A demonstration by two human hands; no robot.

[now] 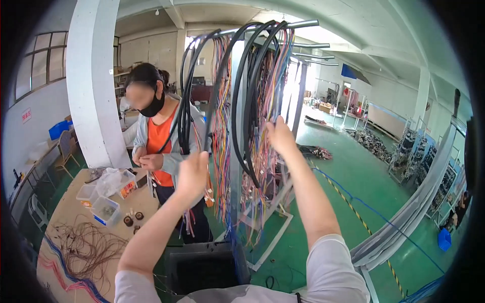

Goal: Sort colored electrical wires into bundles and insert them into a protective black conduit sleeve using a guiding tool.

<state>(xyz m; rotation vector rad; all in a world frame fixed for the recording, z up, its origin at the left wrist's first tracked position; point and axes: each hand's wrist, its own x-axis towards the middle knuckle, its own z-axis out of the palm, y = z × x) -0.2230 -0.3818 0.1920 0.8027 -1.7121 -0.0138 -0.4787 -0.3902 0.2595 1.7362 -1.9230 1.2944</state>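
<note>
Fingers of our left hand (193,174) seem closed round a black cable (217,96), our right hand's (280,136) hold is unclear, and uneven tugging could tangle the coloured wires (221,169).

A cable workshop: wire bundles (221,101) on a metal rack (309,23), wire-strewn worktable (73,199).

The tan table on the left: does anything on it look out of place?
Yes: thin brown wires lie in a loose tangle at its near end, untidy compared with the multicoloured wires hanging from the metal rack.
</note>
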